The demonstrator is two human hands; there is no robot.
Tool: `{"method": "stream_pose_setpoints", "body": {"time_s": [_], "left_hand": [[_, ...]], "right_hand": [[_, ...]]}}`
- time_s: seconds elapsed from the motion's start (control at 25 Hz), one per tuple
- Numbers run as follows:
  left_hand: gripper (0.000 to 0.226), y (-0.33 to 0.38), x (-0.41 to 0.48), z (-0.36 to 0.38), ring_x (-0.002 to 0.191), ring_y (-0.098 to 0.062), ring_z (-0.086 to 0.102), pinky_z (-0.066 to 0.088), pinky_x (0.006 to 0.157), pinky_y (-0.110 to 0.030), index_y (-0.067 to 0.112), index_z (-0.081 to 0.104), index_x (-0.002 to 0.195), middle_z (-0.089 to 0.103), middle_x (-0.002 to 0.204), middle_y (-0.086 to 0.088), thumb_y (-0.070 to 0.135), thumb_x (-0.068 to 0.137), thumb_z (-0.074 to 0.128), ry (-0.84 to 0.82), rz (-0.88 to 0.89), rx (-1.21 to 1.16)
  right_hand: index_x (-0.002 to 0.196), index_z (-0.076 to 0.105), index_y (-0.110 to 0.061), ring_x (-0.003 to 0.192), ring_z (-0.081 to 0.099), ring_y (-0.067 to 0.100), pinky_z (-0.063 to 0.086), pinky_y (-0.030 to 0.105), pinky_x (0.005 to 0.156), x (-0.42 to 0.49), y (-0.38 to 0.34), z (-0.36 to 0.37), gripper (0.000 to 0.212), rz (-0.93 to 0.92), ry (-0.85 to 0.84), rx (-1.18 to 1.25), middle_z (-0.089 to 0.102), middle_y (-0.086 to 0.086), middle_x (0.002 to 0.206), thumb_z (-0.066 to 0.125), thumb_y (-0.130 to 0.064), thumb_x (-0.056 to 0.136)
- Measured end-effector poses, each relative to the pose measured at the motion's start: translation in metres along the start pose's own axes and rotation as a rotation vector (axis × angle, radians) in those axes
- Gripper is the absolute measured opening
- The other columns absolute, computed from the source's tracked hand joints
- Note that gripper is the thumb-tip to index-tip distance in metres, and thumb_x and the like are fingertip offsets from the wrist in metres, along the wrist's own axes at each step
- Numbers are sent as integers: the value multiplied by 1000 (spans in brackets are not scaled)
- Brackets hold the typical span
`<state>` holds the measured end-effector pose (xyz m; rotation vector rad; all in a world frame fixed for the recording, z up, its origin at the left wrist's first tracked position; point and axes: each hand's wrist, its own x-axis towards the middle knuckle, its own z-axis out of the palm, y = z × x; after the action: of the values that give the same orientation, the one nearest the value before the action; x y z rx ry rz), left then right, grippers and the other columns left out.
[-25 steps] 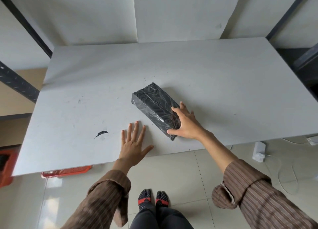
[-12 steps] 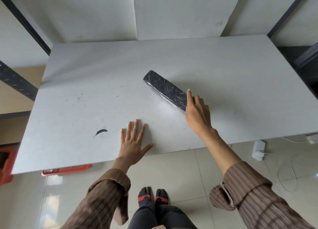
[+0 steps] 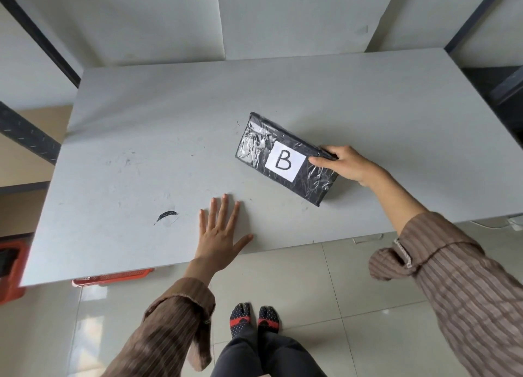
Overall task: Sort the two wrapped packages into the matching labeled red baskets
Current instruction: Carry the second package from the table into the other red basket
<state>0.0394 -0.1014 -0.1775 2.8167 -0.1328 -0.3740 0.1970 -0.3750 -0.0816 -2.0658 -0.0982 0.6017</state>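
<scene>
One black plastic-wrapped package (image 3: 260, 147) lies flat on the grey table (image 3: 141, 127), right of centre, its white label with a letter B facing up. My right hand (image 3: 343, 164) grips its right end, thumb on top beside the label. My left hand (image 3: 219, 232) rests flat on the table near the front edge, fingers spread, holding nothing. Two red baskets sit on the floor: one (image 3: 113, 277) shows under the table's front edge, another (image 3: 12, 272) at the far left. Their labels are hidden. A second package is not in view.
A black smudge (image 3: 167, 216) marks the table left of my left hand. White wall panels stand behind the table, with dark metal frame bars at both sides. My feet (image 3: 254, 318) are on the tiled floor below the front edge.
My right hand turned the package over from its edge onto its other face, so the B label now shows, and shifted it to the right. My left hand stayed put.
</scene>
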Motion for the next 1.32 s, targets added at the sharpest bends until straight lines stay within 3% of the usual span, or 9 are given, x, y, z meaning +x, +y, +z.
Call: {"method": "stream_pose_setpoints", "body": {"time_s": [0.12, 0.36, 0.52, 0.64, 0.8, 0.92, 1.04, 1.16, 1.32], "left_hand": [[97, 0, 0, 0, 140, -29, -21, -11, 113, -53, 24, -7, 143, -15, 155, -8, 82, 65, -9, 0, -2, -9], [98, 0, 0, -1, 139, -27, -21, -9, 114, -53, 25, -8, 143, -14, 156, -8, 82, 63, -11, -7, -14, 0], [96, -1, 0, 1, 140, -28, -19, -7, 115, -54, 25, -7, 143, -13, 156, -8, 82, 65, -9, 6, -11, -12], [92, -2, 0, 2, 140, -27, -21, -8, 115, -54, 27, -10, 142, -15, 155, -6, 81, 67, -7, 13, -12, -12], [93, -1, 0, 3, 140, -27, -21, -9, 115, -53, 27, -13, 141, -15, 156, -6, 81, 66, -8, 13, -13, -7], [94, -2, 0, 3, 140, -27, -21, -9, 115, -53, 26, -9, 142, -14, 156, -7, 81, 66, -9, 17, -13, -10], [93, -1, 0, 4, 140, -27, -21, -9, 115, -53, 26, -9, 143, -14, 155, -7, 81, 67, -8, 18, -7, -12], [93, -2, 1, 4, 141, -27, -20, -8, 115, -54, 26, -8, 143, -12, 156, -7, 81, 67, -8, 30, -5, -21], [93, -2, 0, 4, 140, -27, -21, -9, 115, -53, 26, -8, 143, -13, 156, -7, 81, 67, -8, 32, -4, -25]], "right_hand": [[112, 64, -22, 99, 62, 16, 45, 30, 95, 9, 5, 0, 27, 102, -96, 32, 68, 4, 110, 62, -30, 86], [91, 66, -8, 85, 55, 21, 40, 31, 76, 25, 22, 15, 31, 183, 128, -95, 62, 8, 89, 63, -38, 84], [87, 58, -7, 95, 52, 24, 47, 35, 76, 16, 33, 24, 61, 389, 360, -68, 57, 7, 102, 71, -60, 58], [104, 58, 3, 111, 57, 36, 51, 47, 92, -3, 49, 51, 74, 562, 566, 138, 59, 20, 121, 78, -50, 56], [97, 64, 4, 96, 64, 37, 50, 38, 75, -9, 50, 87, 59, 584, 695, 151, 65, 25, 110, 74, -44, 65], [98, 65, 3, 94, 65, 35, 50, 36, 75, -1, 43, 89, 44, 570, 716, 224, 65, 22, 109, 73, -31, 71], [79, 59, 4, 79, 60, 26, 44, 32, 69, 0, 43, 85, 29, 487, 727, 351, 63, 15, 88, 72, -20, 72], [92, 58, 5, 68, 55, 25, 52, 42, 72, -6, 33, 78, 22, 477, 666, 613, 59, 17, 85, 67, -11, 80], [76, 58, -9, 67, 60, 24, 53, 43, 72, -19, 21, 74, 14, 446, 528, 920, 63, 11, 78, 69, -14, 81]]}}
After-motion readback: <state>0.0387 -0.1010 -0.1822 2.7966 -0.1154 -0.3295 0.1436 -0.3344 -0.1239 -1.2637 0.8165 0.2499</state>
